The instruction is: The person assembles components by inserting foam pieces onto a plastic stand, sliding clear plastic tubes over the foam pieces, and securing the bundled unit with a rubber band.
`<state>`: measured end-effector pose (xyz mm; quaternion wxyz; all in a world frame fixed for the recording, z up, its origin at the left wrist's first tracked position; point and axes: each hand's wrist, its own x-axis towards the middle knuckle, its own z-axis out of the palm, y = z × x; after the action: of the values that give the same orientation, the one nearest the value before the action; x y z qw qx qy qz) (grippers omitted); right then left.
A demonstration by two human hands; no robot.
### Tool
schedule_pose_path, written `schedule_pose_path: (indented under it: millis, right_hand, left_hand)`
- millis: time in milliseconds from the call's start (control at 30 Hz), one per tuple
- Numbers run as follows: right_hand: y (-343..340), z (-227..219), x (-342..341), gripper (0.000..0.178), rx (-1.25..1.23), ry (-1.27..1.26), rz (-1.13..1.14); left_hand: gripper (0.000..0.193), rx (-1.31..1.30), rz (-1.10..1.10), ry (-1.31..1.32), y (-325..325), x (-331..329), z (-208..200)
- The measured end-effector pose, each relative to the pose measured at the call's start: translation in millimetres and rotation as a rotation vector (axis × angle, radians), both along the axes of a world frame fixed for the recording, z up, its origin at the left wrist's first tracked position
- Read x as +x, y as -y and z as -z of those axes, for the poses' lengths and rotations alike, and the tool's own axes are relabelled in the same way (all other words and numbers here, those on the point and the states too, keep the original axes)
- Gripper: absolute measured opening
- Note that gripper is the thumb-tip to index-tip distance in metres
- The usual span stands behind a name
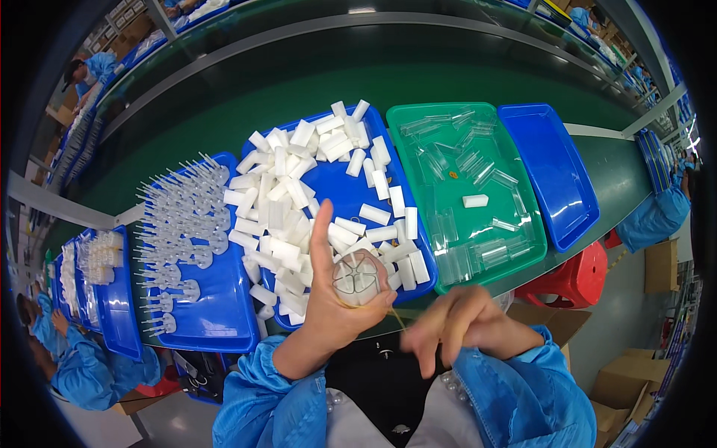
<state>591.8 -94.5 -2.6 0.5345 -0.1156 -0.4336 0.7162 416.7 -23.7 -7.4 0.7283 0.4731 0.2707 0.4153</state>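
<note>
My left hand (325, 313) is closed round a round bundle of white and clear wedge-shaped pieces (355, 278), its segmented end facing up. The thumb points away from me, apart from the bundle. A thin yellowish rubber band (398, 319) stretches from the bundle's lower side towards my right hand (461, 328). That hand is to the right of the bundle, its fingers bent and slightly smeared by motion, and the band runs to its fingertips. Just beyond the bundle lie many loose white blocks (278, 216) in a blue tray (328, 183).
A green tray (396, 123) holds clear plastic pieces (474, 164) and one white block. To its right is a blue tray (549, 172). Clear stemmed parts (183, 209) fill much of the left blue tray (216, 313). A red stool (575, 276) and cardboard boxes stand right; co-workers sit on both sides.
</note>
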Motion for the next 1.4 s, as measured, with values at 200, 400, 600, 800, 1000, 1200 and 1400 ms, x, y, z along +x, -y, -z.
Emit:
schedule_pose_path:
  millis: [200, 400, 600, 800, 1000, 1200, 1400]
  right_hand:
    - [-15.3, 21.9, 10.9, 0.049, -0.201, -0.141, 0.038]
    - [-36.7, 1.5, 22.0, 0.059, 0.12, 0.734, 0.158]
    - [-37.8, -18.6, 4.9, 0.054, 0.218, 1.105, 0.435]
    - [-41.0, -19.1, 13.6, 0.037, 0.244, 1.269, 0.412]
    - [-46.0, -22.5, 13.6, 0.032, 0.285, 1.112, 0.534]
    - [-51.2, -5.7, 24.1, 0.038, 0.281, 0.858, 0.649]
    - [-47.6, -9.1, 5.7, 0.074, 0.384, 1.118, 0.525]
  left_hand:
    - [0.109, 0.684, -0.192, -0.21, 5.0, 5.8, 20.6]
    - [0.107, 1.108, -0.247, -0.655, 9.7, 10.0, 32.9]
    - [0.107, 1.187, -0.215, -0.677, 6.1, 16.4, 40.1]
    - [0.107, 0.902, -0.006, -0.597, 8.5, 17.4, 29.3]
    - [0.103, 0.592, 0.06, -0.475, 5.2, 21.0, 34.0]
    - [0.058, -0.158, 0.198, 0.074, -6.9, 14.4, 35.5]
    - [0.05, -0.469, 0.345, 0.415, -16.2, 9.8, 36.2]
